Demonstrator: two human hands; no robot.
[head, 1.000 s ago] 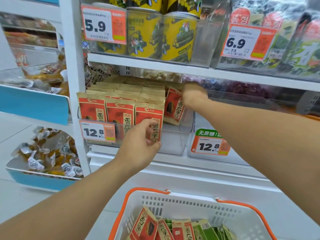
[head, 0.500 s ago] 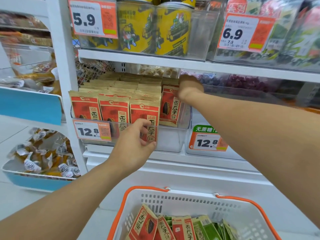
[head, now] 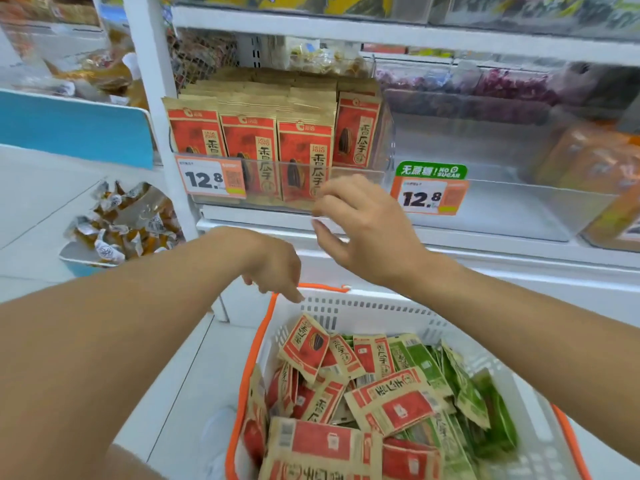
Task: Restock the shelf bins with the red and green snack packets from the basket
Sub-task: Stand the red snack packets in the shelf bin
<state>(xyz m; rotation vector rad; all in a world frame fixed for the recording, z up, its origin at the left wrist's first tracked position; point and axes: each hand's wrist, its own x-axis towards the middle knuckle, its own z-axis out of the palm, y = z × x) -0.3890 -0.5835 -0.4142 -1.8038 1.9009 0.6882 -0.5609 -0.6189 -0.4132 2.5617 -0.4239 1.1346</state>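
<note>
Red snack packets [head: 349, 403] lie in a heap in the basket [head: 349, 308], w/ green snack packets [head: 460, 382] piled on the right side of it. It is a white basket w/ an orange rim, low in the view, just in front of the shelf.

More red packets stand upright in the clear bin [head: 360, 178] on the shelf, packed in rows. Three face the front. One more stands on the right, set a bit back. A price tag [head: 211, 178] that says 12.8 hangs on the bin's front, left side.

Next bin [head: 519, 209] on the right is clear too & looks mostly bare. It has its own 12.8 tag [head: 429, 195] w/ a green sign on top.

Left hand [head: 277, 268] hangs over the back-left corner of the basket. Its fingers curl loosely & point down. It holds nothing.

Right hand [head: 363, 226] is up in front of the red bin, near its front wall. Fingers are spread & bent a little, thumb out. It holds nothing.

Small wrapped candies [head: 121, 223] sit in a blue tray, far left.
</note>
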